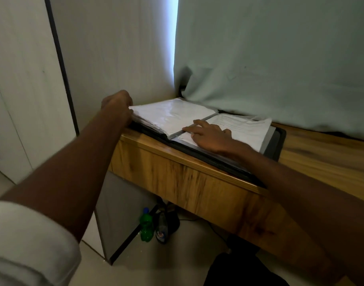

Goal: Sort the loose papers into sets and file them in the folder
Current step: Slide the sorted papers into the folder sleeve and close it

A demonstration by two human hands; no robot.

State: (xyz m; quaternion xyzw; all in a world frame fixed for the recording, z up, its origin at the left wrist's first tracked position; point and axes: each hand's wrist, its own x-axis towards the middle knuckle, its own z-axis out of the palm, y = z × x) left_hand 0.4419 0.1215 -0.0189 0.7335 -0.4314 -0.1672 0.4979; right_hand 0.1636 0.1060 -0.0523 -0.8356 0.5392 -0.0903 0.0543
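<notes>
A black folder (278, 145) lies open on the wooden desk (321, 153), with clear plastic sleeves holding papers (173, 115) on its left half and a stack of printed sheets (251, 129) on its right half. My left hand (118, 105) grips the left edge of the sleeved pages, fingers curled round them. My right hand (210, 136) rests flat on the right stack near the spine, fingers straight and spread. The sheets' text is too small to read.
A pale curtain (280, 69) hangs behind the desk and touches the folder's far edge. Under the desk stand a green bottle (146, 226), a second darker bottle (161, 228) and a grey side panel (119, 213). A white wall is at the left.
</notes>
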